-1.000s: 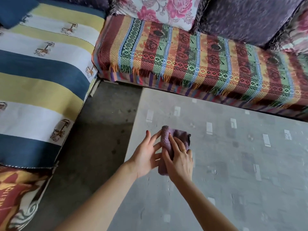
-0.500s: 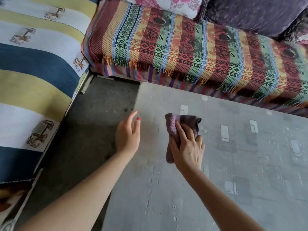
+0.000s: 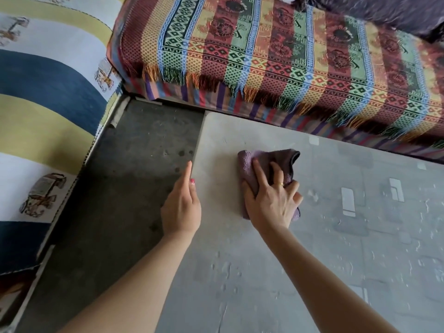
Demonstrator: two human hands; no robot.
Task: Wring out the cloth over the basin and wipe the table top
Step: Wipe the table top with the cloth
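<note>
A purple cloth (image 3: 281, 162) lies bunched on the grey table top (image 3: 312, 248), near its far left corner. My right hand (image 3: 271, 200) presses flat on the cloth, fingers spread over it and thumb curled at its left side. My left hand (image 3: 182, 207) is beside the table's left edge, fingers straight and together, holding nothing. The table surface shows wet streaks and droplets to the right of the cloth. No basin is in view.
A sofa seat with a colourful striped, fringed cover (image 3: 276, 61) runs close along the table's far edge. Another seat with a blue, yellow and white striped cover (image 3: 48, 99) stands at the left. Bare dark concrete floor (image 3: 120, 188) lies between it and the table.
My left hand has let go of the cloth and moved left to the table's edge. My right hand has pushed the cloth farther toward the far left corner.
</note>
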